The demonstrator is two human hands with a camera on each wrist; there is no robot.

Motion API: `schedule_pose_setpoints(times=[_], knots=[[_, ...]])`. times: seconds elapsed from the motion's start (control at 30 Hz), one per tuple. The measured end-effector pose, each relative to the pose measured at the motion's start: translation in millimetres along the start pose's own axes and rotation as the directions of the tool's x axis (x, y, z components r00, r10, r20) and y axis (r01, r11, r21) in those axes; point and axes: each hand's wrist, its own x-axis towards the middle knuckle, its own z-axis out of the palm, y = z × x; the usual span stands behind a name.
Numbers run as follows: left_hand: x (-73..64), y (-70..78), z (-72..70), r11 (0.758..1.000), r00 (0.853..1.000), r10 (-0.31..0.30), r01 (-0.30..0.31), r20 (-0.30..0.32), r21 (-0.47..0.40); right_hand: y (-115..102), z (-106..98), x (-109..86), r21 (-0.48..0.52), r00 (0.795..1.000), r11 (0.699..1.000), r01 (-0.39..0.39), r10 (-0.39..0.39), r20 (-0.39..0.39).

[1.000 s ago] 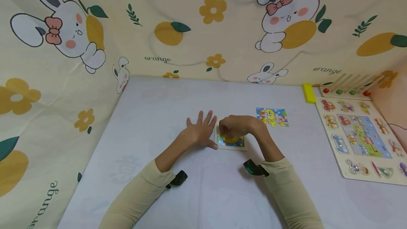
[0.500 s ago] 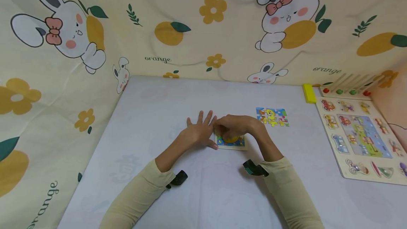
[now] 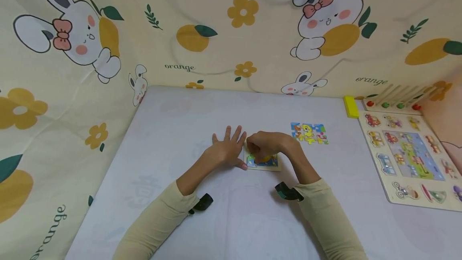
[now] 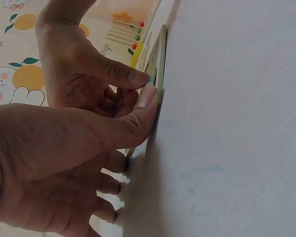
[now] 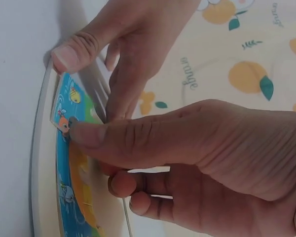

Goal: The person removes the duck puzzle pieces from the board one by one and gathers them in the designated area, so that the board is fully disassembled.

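A small framed jigsaw puzzle (image 3: 265, 168) with a blue and yellow picture lies on the table before me. My left hand (image 3: 224, 151) rests at its left side, fingers spread, the thumb at the near corner of the frame. Over the puzzle bends my right hand (image 3: 268, 143), its fingers curled. In the right wrist view, its thumb and a mostly hidden index finger pinch a blue corner puzzle piece (image 5: 71, 98) with fish on it. That piece sits slightly raised at the frame's corner. The hand hides the puzzle's upper part in the head view.
Several joined puzzle pieces (image 3: 308, 133) lie behind my right wrist. At the right stand a large picture board (image 3: 390, 187), a yellow block (image 3: 351, 106) and a rack with wooden rods and coloured beads (image 3: 393, 104). A patterned cloth (image 3: 216, 7) hangs behind the table.
My right hand has shifted slightly left and back over the puzzle, with its fingertips now nearer the lower left corner. The left hand has stayed in place.
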Motion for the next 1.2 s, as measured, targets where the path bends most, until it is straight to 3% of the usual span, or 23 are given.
schedule_pose_setpoints(times=[0.3,0.53,0.7,0.8,0.93,1.2], knots=[[1.2,0.2,0.0,1.0,1.0,0.001,-0.001,-0.003,-0.005,4,-3,-5.0,0.045,0.997,0.996,0.074,-0.074,-0.002],[1.0,0.2,0.6,1.0,1.0,0.012,-0.012,-0.009,-0.01,10,-6,-11.9,0.201,0.983,0.962,0.183,-0.184,-0.015],[2.3,0.8,1.4,1.0,1.0,0.001,-0.001,-0.014,-0.001,17,-15,-24.9,0.242,0.969,0.94,0.243,-0.221,-0.115],[2.6,-0.1,1.6,1.0,1.0,-0.008,0.008,-0.019,0.001,21,-23,-38.9,0.217,0.957,0.944,0.248,-0.203,-0.209],[4.3,0.1,2.1,1.0,1.0,-0.004,0.003,-0.025,-0.006,28,-32,-58.7,0.188,0.943,0.962,0.198,-0.134,-0.304],[3.0,0.4,3.0,1.0,1.0,-0.003,0.003,-0.015,-0.002,42,-36,-83.7,0.171,0.929,0.985,0.039,0.027,-0.368]])
